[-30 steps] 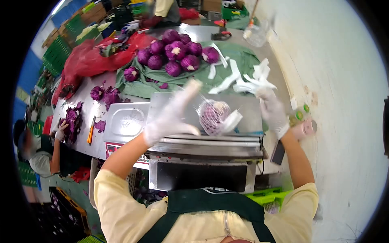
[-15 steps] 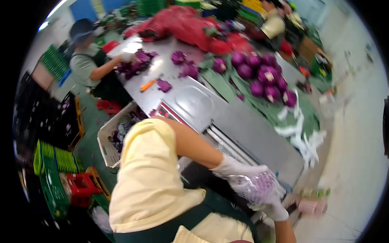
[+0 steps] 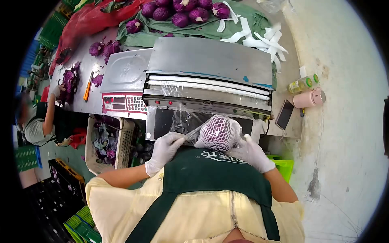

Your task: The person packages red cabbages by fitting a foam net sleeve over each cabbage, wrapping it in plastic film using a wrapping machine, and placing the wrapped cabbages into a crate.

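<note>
A red cabbage [image 3: 219, 133] in a white foam net sits in front of my apron, at the near edge of the film wrapping machine [image 3: 208, 60]. Clear plastic film [image 3: 188, 123] is stretched around and to the left of it. My left hand [image 3: 167, 150], in a white glove, pinches a gathered edge of that film, a little apart from the cabbage. At the cabbage's right side, my gloved right hand [image 3: 253, 154] grips the film close against it; some of its fingers are hidden. The machine's dark plate [image 3: 163, 121] lies just beyond.
A scale [image 3: 125, 81] stands left of the machine, above a crate [image 3: 126, 141] of leaves. Several red cabbages [image 3: 180, 19] lie on green cloth at the back. A knife [image 3: 88, 87], phone [image 3: 284, 114] and pink bottle [image 3: 308, 99] are nearby. A co-worker [image 3: 38, 121] stands at left.
My view has turned toward the machine. My hands have gone from clasping the wrapped cabbage at the right to either side of it in front of me, the left drawing film outward.
</note>
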### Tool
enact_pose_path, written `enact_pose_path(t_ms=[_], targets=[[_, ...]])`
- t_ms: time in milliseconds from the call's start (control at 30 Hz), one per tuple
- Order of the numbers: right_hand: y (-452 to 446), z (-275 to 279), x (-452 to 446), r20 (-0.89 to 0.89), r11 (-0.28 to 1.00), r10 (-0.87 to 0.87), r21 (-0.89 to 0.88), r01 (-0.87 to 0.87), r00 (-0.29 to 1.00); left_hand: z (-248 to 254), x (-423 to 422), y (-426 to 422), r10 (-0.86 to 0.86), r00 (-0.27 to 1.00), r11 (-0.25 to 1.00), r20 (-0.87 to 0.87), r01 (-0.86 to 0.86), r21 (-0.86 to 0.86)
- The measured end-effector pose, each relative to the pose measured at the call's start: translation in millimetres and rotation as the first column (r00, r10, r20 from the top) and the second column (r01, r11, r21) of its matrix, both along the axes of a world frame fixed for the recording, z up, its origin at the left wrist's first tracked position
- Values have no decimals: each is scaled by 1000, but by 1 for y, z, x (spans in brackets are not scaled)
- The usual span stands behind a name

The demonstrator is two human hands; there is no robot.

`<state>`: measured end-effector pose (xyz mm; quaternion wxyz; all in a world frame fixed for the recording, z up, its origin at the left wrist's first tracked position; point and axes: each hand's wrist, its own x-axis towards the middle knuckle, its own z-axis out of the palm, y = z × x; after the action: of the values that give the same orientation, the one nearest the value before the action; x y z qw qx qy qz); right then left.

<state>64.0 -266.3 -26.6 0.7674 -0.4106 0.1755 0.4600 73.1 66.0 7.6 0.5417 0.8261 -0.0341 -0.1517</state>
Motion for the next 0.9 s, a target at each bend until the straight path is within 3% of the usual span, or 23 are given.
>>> enact_pose_path(t_ms=[67, 133, 167, 200, 267, 333, 367, 400, 467, 533, 600, 633, 667, 700, 733, 767, 800, 833, 900], targets=[[-1, 13, -8, -67, 996, -72, -50, 69, 995, -14, -2, 3, 80, 982, 963, -173, -121, -239], [-1, 34, -16, -99, 992, -110, -78, 102, 989, -29, -3, -12, 106, 991, 947, -78, -125, -297], [0, 55, -17, 195, 947, 77, -320, -11, 978, -36, 0, -19, 125, 977, 890, -173, -188, -415], [2, 69, -19, 413, 827, 315, -560, -34, 854, -39, 5, -25, 128, 955, 818, -269, -255, -516], [-2, 71, -28, 426, 799, 273, -600, 44, 863, -37, 16, -36, 123, 933, 808, -339, -292, -512], [-19, 61, -36, 246, 859, 104, -510, 37, 963, -45, 24, -53, 210, 785, 557, -582, -586, -589], [-12, 68, -38, 196, 848, -154, -478, 232, 968, -1, 35, -76, 262, 592, 390, -762, -787, -478], [-20, 65, -40, 188, 847, -156, -480, 229, 970, 9, 37, -75, 271, 537, 429, -799, -810, -399], [-41, 56, -41, 297, 833, -365, -320, 452, 883, 8, 25, -59, 210, 619, 519, -757, -726, -450], [-49, 43, -50, 272, 797, -377, -392, 460, 885, 12, 7, -53, 313, 499, 574, -808, -777, -258], [-61, 1, -75, 89, 837, -372, -398, 375, 924, -35, -29, -25, 281, 565, 832, -776, -547, -96], [-60, -19, -85, 27, 856, -295, -436, 277, 955, -35, -36, -36, 302, 625, 910, -720, -415, 21], [-56, -53, -90, 20, 866, -279, -426, 261, 960, -53, -42, -32, 159, 638, 979, -753, -198, 40], [-45, -89, -95, 509, 723, 191, -651, 231, 839, -96, -53, -31, 90, 739, 995, -668, -97, 27], [-32, -109, -96, 642, 524, 675, -764, 376, 363, -126, -54, -39, 34, 737, 997, -675, -69, -25], [-5, -98, -87, 592, 621, 425, -741, 256, 684, -122, -44, -58, -3, 738, 993, -674, 80, 84], [11, -107, -80, 566, 668, 399, -718, 194, 722, -127, -34, -73, -222, 725, 940, -652, 338, 55], [19, -114, -77, 563, 686, 446, -714, 138, 695, -147, -36, -83, -534, 775, 792, -338, 598, 119], [25, -103, -65, 601, 718, 487, -689, 101, 634, -256, -65, -101, -634, 724, 773, 272, 592, 227]])
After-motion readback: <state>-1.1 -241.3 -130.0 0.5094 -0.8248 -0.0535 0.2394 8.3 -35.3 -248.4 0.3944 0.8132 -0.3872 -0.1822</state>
